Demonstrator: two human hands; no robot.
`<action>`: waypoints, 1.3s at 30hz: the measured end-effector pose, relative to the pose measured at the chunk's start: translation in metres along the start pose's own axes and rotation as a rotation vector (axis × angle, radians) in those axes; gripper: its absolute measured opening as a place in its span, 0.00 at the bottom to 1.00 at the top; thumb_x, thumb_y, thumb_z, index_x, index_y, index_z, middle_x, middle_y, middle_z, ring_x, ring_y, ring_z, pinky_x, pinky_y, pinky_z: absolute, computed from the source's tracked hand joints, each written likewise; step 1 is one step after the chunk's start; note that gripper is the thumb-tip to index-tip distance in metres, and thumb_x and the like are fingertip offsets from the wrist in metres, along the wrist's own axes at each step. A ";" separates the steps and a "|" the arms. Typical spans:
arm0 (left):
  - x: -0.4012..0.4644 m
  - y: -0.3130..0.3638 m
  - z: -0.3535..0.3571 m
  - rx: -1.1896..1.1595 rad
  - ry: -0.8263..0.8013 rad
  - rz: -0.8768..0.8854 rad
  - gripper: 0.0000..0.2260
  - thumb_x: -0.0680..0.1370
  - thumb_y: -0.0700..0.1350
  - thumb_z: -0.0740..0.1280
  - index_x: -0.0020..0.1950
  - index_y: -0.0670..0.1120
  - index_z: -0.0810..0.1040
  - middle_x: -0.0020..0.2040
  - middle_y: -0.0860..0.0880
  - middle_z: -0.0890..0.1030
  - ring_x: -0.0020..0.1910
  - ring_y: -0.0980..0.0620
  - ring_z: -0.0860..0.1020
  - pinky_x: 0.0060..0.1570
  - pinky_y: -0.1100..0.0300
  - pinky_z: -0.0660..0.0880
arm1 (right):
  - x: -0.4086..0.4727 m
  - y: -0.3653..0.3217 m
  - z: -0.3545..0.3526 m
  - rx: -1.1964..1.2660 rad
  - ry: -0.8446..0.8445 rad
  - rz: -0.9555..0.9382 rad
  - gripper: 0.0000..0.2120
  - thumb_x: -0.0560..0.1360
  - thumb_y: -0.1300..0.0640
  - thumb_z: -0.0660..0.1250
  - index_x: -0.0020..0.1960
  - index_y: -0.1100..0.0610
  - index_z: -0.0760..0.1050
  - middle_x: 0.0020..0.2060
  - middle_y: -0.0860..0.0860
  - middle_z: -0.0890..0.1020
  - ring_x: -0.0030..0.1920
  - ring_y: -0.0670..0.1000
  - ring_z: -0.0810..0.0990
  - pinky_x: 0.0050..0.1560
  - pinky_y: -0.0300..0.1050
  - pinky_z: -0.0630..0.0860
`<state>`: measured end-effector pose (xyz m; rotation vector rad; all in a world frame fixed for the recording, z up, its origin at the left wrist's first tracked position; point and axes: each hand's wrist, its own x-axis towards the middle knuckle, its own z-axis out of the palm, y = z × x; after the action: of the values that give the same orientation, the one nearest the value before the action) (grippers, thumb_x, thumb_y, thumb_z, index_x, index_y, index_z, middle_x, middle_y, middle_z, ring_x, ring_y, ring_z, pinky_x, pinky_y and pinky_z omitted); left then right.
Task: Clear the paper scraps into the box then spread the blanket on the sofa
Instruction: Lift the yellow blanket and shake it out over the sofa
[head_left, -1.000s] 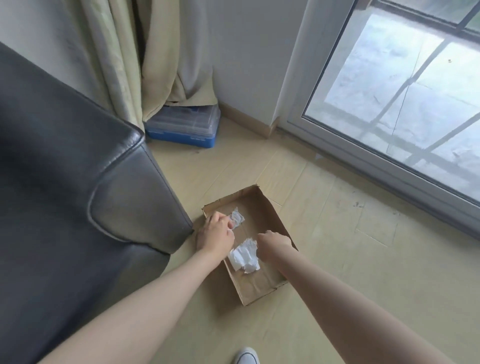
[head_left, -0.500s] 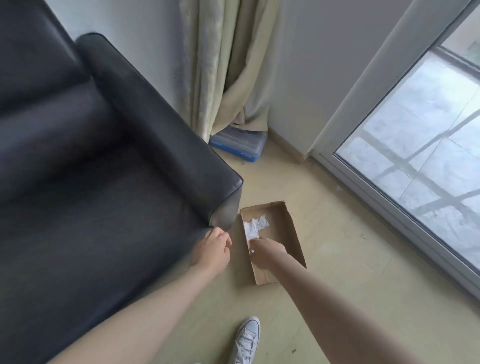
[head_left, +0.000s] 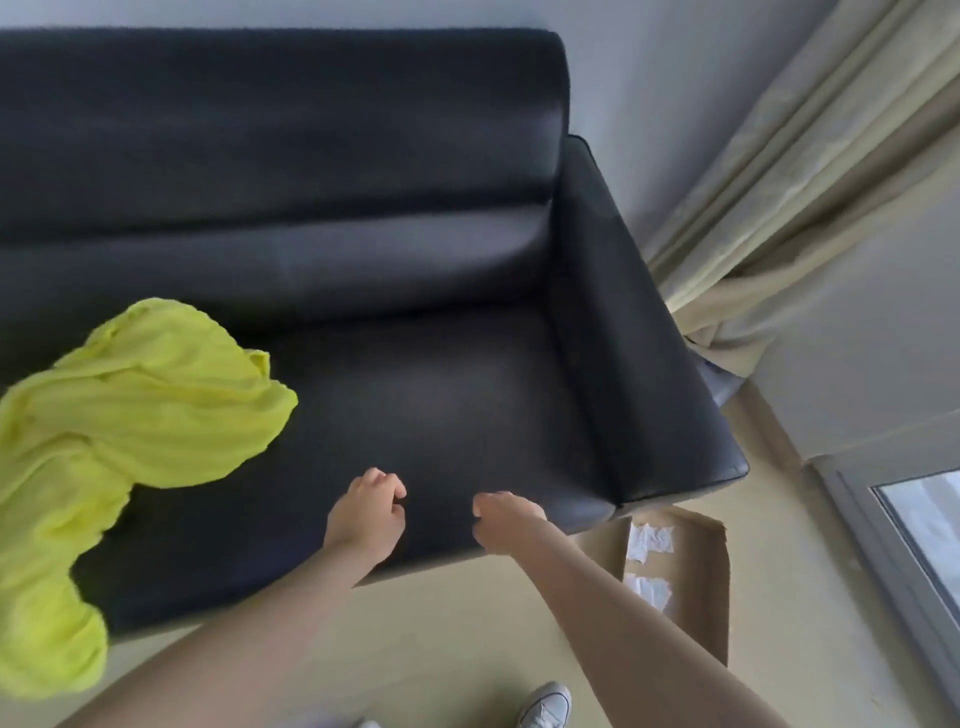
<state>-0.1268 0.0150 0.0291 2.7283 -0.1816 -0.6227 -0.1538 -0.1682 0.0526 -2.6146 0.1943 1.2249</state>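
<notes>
Blanket lies bunched at the left of the sofa, drooping over the front edge, not yet spread. Your left hand and right hand hover over the seat, fingers loosely curled, apparently empty. Paper scraps sit in the box, on the floor beside the armrest.

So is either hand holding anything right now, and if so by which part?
Nothing is held. The left hand and right hand hover with loosely curled fingers over the sofa seat, apart from the blanket.
</notes>
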 end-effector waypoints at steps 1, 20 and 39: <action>-0.001 -0.020 -0.009 -0.021 0.014 -0.049 0.12 0.78 0.41 0.59 0.58 0.51 0.76 0.61 0.53 0.73 0.60 0.53 0.72 0.50 0.57 0.74 | 0.005 -0.020 0.000 -0.027 -0.012 -0.025 0.19 0.76 0.61 0.56 0.66 0.56 0.70 0.61 0.54 0.76 0.59 0.57 0.77 0.51 0.46 0.72; 0.035 -0.214 -0.106 0.021 0.008 -0.481 0.22 0.79 0.46 0.58 0.73 0.45 0.62 0.75 0.44 0.56 0.72 0.45 0.60 0.66 0.55 0.65 | 0.090 -0.261 -0.027 -0.310 -0.118 -0.273 0.20 0.77 0.61 0.56 0.69 0.56 0.68 0.62 0.54 0.74 0.58 0.57 0.77 0.48 0.46 0.72; 0.150 -0.258 -0.141 0.091 -0.038 -0.618 0.20 0.79 0.44 0.52 0.72 0.46 0.58 0.61 0.53 0.76 0.64 0.53 0.71 0.72 0.50 0.54 | 0.214 -0.311 -0.087 -0.110 -0.069 -0.185 0.26 0.74 0.59 0.60 0.72 0.55 0.63 0.63 0.55 0.72 0.60 0.58 0.75 0.53 0.50 0.75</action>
<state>0.0829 0.2681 -0.0014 2.8502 0.6633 -0.8359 0.1165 0.1030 -0.0070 -2.6067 -0.1288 1.2914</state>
